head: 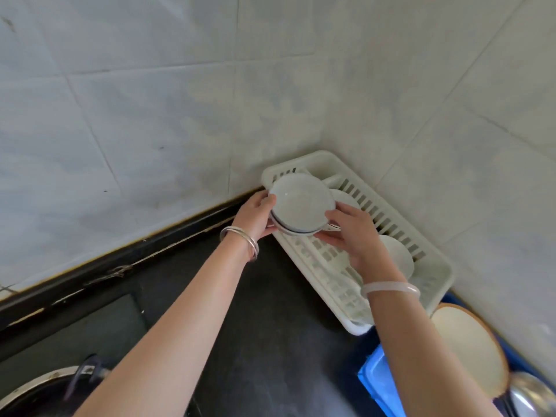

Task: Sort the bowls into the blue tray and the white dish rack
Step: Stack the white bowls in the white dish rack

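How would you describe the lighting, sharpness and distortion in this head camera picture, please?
Head view: soft, even daylight, with only a small highlight on the upturned bowls held by both hands; wide-angle bending curves the tile lines and the white dish rack; overall slightly soft, with the blue tray and the pot blurrier at the lower corners.

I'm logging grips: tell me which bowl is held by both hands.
The upturned white bowl at the rack's far end, between left hand and right hand; other bowls sit untouched.
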A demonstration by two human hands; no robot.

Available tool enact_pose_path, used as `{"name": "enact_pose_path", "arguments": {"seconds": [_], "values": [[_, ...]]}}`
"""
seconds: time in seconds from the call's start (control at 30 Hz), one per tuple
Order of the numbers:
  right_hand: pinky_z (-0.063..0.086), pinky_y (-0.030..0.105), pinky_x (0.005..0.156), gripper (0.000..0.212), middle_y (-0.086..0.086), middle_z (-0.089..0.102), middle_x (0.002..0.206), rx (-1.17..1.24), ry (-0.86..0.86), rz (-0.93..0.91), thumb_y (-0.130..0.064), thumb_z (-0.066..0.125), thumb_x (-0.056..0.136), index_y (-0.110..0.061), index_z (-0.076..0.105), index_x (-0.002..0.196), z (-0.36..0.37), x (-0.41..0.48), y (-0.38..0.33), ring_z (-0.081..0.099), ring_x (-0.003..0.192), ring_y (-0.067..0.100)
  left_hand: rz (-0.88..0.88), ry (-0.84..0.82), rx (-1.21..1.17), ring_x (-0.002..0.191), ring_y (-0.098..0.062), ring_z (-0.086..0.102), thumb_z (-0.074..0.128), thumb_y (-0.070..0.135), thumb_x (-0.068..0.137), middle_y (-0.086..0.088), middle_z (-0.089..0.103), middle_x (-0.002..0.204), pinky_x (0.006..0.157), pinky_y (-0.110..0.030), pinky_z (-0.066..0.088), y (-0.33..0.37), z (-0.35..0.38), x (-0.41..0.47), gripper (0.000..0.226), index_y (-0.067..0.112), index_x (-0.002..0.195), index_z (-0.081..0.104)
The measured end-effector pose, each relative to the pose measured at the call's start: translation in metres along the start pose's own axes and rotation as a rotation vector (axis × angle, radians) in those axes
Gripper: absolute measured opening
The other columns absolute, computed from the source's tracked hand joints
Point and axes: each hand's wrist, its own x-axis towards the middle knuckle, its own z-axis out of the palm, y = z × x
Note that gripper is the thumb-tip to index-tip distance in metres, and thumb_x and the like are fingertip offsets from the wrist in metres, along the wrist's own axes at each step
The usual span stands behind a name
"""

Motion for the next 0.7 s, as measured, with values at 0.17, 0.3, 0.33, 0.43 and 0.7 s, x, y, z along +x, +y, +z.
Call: {"name": "enact_pose_path", "arguments": {"seconds": [0.17, 0.3, 0.33, 0.43, 0.7], "values": [[0.058, 0.031, 0.072, 0.033, 0.013, 0.060, 0.121, 0.059, 0.131, 0.065, -0.005, 0.051, 0.090, -0.012, 0.061, 0.121, -0.051, 0.007, 0.019, 0.066, 0.089, 0.024, -0.103, -0.130, 0.135, 0.102, -0.027, 0.051, 0.043, 0.013, 0.095, -0.018, 0.050, 0.131, 0.086, -0.037, 0.048, -0.005, 0.056, 0.016, 0.033, 0.012, 0.128, 0.048], [0.060, 0.027, 0.061, 0.043, 0.015, 0.056, 0.127, 0.109, 0.197, 0.140, -0.001, 0.054, 0.090, -0.007, 0.052, 0.133, -0.071, 0.014, 0.042, 0.066, 0.093, 0.030, -0.151, -0.190, 0.296, 0.100, -0.029, 0.047, 0.038, 0.000, 0.094, -0.021, 0.048, 0.133, 0.093, -0.044, 0.046, -0.017, 0.082, 0.031, 0.040, 0.009, 0.132, 0.046], [0.059, 0.027, 0.060, 0.044, 0.016, 0.055, 0.128, 0.121, 0.202, 0.158, 0.000, 0.055, 0.090, -0.006, 0.050, 0.133, -0.074, 0.015, 0.047, 0.066, 0.086, 0.028, -0.158, -0.206, 0.349, 0.100, -0.029, 0.047, 0.037, -0.002, 0.093, -0.021, 0.048, 0.133, 0.093, -0.044, 0.046, -0.020, 0.086, 0.034, 0.041, 0.008, 0.132, 0.045], [0.059, 0.030, 0.065, 0.047, 0.018, 0.055, 0.124, 0.142, 0.204, 0.224, 0.001, 0.057, 0.090, -0.005, 0.047, 0.135, -0.078, 0.019, 0.060, 0.066, 0.072, 0.022, -0.199, -0.236, 0.503, 0.108, -0.032, 0.050, 0.036, -0.006, 0.092, -0.022, 0.048, 0.133, 0.096, -0.046, 0.044, -0.026, 0.094, 0.046, 0.041, 0.004, 0.131, 0.045], [0.057, 0.036, 0.081, 0.046, 0.021, 0.058, 0.124, 0.150, 0.232, 0.331, 0.003, 0.059, 0.088, -0.006, 0.050, 0.133, -0.081, 0.024, 0.084, 0.068, 0.089, 0.030, -0.239, -0.351, 0.956, 0.117, -0.035, 0.052, 0.036, -0.010, 0.090, -0.022, 0.053, 0.127, 0.098, -0.041, 0.046, -0.037, 0.110, 0.077, 0.038, -0.003, 0.124, 0.052]]}}
